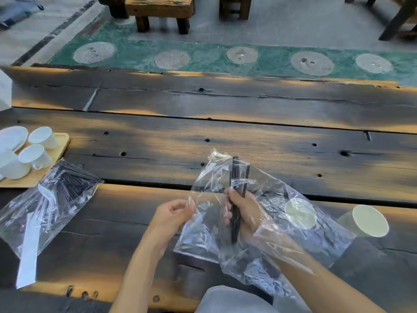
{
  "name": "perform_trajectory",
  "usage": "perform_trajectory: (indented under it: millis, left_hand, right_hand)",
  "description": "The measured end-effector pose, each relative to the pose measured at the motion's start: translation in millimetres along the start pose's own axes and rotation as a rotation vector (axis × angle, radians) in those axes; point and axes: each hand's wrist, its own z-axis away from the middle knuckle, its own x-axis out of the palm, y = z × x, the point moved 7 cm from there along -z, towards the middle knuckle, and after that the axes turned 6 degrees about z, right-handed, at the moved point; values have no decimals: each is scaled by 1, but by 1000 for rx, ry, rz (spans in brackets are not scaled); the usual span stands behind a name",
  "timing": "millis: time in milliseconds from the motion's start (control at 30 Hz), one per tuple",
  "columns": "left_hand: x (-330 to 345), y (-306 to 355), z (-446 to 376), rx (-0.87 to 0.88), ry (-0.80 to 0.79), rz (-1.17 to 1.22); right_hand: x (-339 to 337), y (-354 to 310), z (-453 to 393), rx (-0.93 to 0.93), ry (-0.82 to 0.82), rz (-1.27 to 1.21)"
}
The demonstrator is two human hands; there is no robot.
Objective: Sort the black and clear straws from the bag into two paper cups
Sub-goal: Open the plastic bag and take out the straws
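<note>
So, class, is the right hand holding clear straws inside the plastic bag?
No, the right hand grips a bundle of black straws inside the plastic bag.

We see black straws [234,213] bunched upright inside the crumpled clear bag [282,222]; two empty white paper cups [370,221] lie tipped beside it.

Both forearms are bare from the bottom edge of the frame up to the wrists, with no sleeves, watch, rings or gloves showing. The left hand [172,214] and right hand [244,210] are bare too. A pale grey-white garment [228,300] shows at the bottom edge.
</note>
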Motion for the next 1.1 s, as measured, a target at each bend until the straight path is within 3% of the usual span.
perform_trajectory:
  millis: [67, 200, 400, 533, 833, 1100]
  left_hand:
    - [4, -1, 0, 15, -51, -33]
    - [0, -5, -9, 48, 63, -12]
    - [-25, -15, -25, 43, 170, 57]
    - [-41, -25, -33, 37, 244, 102]
    - [-87, -80, -54, -70, 526, 359]
    - [-89, -134, -49, -153, 867, 721]
  right_hand:
    - [1, -8, 2, -23, -44, 82]
    - [12, 7, 12, 82, -206, 81]
    - [-15, 7, 0, 194, -56, -84]
    - [-19, 6, 0, 315, -146, -134]
    - [-65, -34, -30, 148, 63, 169]
    - [-77, -46, -60, -15, 223, 132]
